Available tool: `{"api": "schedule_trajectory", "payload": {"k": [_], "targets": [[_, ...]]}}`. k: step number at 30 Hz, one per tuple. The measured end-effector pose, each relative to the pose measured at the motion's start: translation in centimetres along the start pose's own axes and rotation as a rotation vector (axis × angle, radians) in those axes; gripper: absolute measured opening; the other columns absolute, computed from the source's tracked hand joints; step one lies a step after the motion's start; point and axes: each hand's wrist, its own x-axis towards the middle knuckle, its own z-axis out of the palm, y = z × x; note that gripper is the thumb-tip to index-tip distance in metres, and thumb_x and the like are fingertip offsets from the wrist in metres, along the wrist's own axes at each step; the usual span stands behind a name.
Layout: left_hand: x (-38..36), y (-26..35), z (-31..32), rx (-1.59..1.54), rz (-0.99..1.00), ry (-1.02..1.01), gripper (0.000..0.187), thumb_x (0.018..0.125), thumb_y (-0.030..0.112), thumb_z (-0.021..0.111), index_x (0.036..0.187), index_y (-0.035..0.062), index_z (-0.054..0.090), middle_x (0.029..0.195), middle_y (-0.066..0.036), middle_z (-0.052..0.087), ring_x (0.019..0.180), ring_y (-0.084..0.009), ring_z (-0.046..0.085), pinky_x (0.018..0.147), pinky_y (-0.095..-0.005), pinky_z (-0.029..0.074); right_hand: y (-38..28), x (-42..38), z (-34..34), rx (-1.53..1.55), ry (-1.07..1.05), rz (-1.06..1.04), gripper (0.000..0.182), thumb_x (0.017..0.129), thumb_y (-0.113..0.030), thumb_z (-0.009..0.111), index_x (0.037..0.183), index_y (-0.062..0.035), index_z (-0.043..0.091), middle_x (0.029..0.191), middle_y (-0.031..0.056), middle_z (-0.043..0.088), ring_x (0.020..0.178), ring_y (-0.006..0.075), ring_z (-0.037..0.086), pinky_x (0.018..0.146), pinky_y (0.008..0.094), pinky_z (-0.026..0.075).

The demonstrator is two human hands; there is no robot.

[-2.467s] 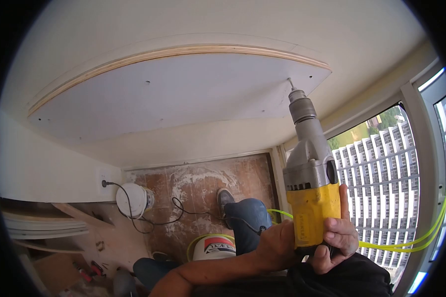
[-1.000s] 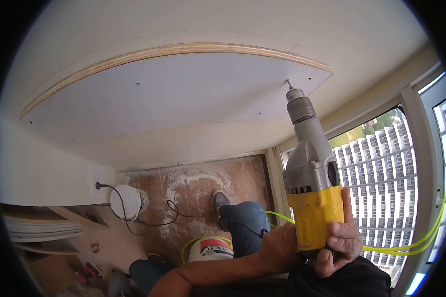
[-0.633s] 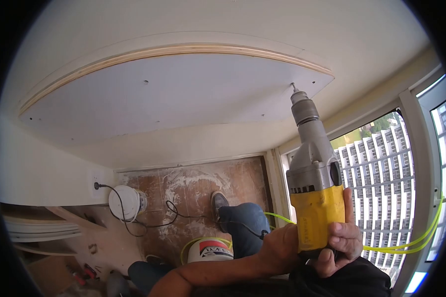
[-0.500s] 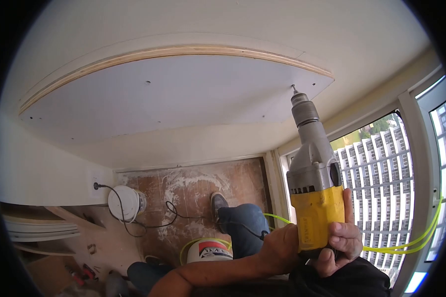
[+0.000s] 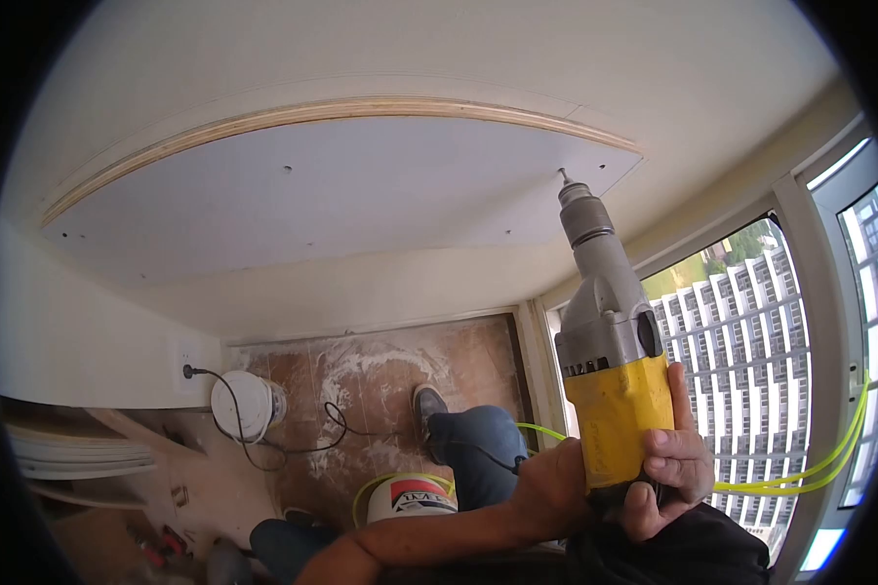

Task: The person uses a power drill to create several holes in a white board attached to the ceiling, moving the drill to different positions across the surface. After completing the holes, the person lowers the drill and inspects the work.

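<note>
A yellow and grey power drill points upward, with its bit at a white panel edged in layered wood. My left hand is closed against the left side of the drill's yellow body, its fingertips hidden behind the tool. At the lower right of the drill, my right hand has curled fingers around the rear housing, and one finger stretches along its side. The bit's tip meets the panel near its right end. Small holes or screw marks dot the panel.
Below are a white bucket, a labelled bucket and a black cable on the dusty floor. Stacked curved boards lie at the left. A window and a yellow-green hose or cord are at the right.
The drill and panel appear slightly farther left, and the bit remains at the same panel area. Both hands keep their hold.
</note>
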Motion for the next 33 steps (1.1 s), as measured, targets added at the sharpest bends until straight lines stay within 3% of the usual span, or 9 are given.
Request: {"api": "schedule_trajectory", "payload": {"k": [2, 7, 11, 14, 16, 20, 23, 24, 33], "targets": [[0.3, 0.5, 0.1, 0.048, -0.005, 0.042, 0.040, 0.083, 0.023, 0.085, 0.100, 0.0010, 0.056, 0.080, -0.015, 0.060, 0.063, -0.0360, 0.067, 0.053, -0.0449, 0.053, 1.2, 0.3, 0.5, 0.043, 0.083, -0.073, 0.023, 0.083, -0.015, 0.073, 0.102, -0.0027, 0.072, 0.112, 0.0203, 0.074, 0.135, 0.0675, 0.048, 0.122, 0.0761, 0.021], [0.7, 1.5, -0.5, 0.144, -0.070, 0.114, 0.041, 0.083, 0.026, 0.085, 0.101, 0.0015, 0.058, 0.080, -0.015, 0.064, 0.065, -0.0382, 0.070, 0.055, -0.0468, 0.055, 1.3, -0.5, 1.5, -0.008, 0.212, 0.026, 0.021, 0.089, -0.020, 0.071, 0.099, -0.0017, 0.071, 0.114, 0.0219, 0.075, 0.134, 0.0627, 0.054, 0.121, 0.0723, 0.030], [-0.3, 2.4, -1.5, 0.192, -0.158, 0.065, 0.041, 0.080, 0.024, 0.085, 0.113, 0.0080, 0.068, 0.096, -0.016, 0.068, 0.082, -0.0387, 0.073, 0.069, -0.0471, 0.059, 1.1, -1.5, 2.4, 0.000, 0.226, 0.032, 0.043, 0.085, -0.028, 0.079, 0.116, -0.0003, 0.070, 0.133, 0.0268, 0.066, 0.141, 0.0582, 0.049, 0.122, 0.0661, 0.032], [-0.2, 3.2, -2.0, 0.232, -0.099, 0.085, 0.039, 0.085, 0.028, 0.083, 0.102, 0.0021, 0.059, 0.082, -0.018, 0.064, 0.070, -0.0424, 0.070, 0.058, -0.0506, 0.056, 0.0, -1.8, 2.8, -0.017, 0.237, 0.098, 0.063, 0.082, -0.032, 0.084, 0.132, 0.0001, 0.064, 0.148, 0.0300, 0.056, 0.148, 0.0523, 0.045, 0.124, 0.0591, 0.032], [0.2, 3.8, -2.5, 0.209, -0.119, 0.075, 0.040, 0.086, 0.029, 0.082, 0.103, 0.0017, 0.059, 0.084, -0.019, 0.065, 0.071, -0.0426, 0.070, 0.059, -0.0512, 0.056, -0.1, -2.0, 3.1, 0.011, 0.257, 0.194, 0.080, 0.081, -0.032, 0.084, 0.148, 0.0003, 0.055, 0.158, 0.0337, 0.045, 0.151, 0.0455, 0.043, 0.125, 0.0533, 0.032], [0.8, 1.8, -3.1, 0.230, -0.145, 0.038, 0.042, 0.087, 0.031, 0.082, 0.107, 0.0012, 0.059, 0.087, -0.019, 0.065, 0.072, -0.0430, 0.070, 0.061, -0.0516, 0.056, 0.4, -0.9, 4.2, 0.066, 0.294, 0.342, 0.076, 0.083, -0.027, 0.083, 0.148, 0.0005, 0.056, 0.163, 0.0359, 0.039, 0.152, 0.0450, 0.042, 0.123, 0.0533, 0.034], [0.8, 2.0, -3.4, 0.185, -0.161, 0.007, 0.044, 0.088, 0.031, 0.082, 0.108, 0.0009, 0.058, 0.087, -0.019, 0.065, 0.072, -0.0421, 0.070, 0.061, -0.0508, 0.056, 0.4, -1.1, 4.1, 0.031, 0.207, 0.215, 0.069, 0.084, -0.022, 0.080, 0.146, -0.0032, 0.059, 0.163, 0.0366, 0.038, 0.152, 0.0482, 0.040, 0.122, 0.0540, 0.035], [0.2, 2.3, -3.4, 0.156, -0.168, -0.009, 0.044, 0.088, 0.031, 0.082, 0.108, 0.0009, 0.058, 0.086, -0.019, 0.065, 0.072, -0.0416, 0.070, 0.061, -0.0503, 0.056, 0.1, -1.2, 3.7, -0.070, 0.163, 0.216, 0.064, 0.084, -0.020, 0.078, 0.144, -0.0086, 0.062, 0.162, 0.0370, 0.039, 0.151, 0.0505, 0.041, 0.121, 0.0550, 0.036], [0.6, 0.4, -2.9, 0.052, -0.085, -0.073, 0.041, 0.086, 0.024, 0.082, 0.109, 0.0009, 0.057, 0.082, -0.016, 0.063, 0.069, -0.0377, 0.069, 0.059, -0.0470, 0.055, 0.0, -2.5, 2.5, -0.039, 0.085, 0.217, 0.054, 0.083, -0.016, 0.080, 0.135, -0.0141, 0.069, 0.159, 0.0316, 0.045, 0.149, 0.0455, 0.045, 0.121, 0.0513, 0.038]]}}
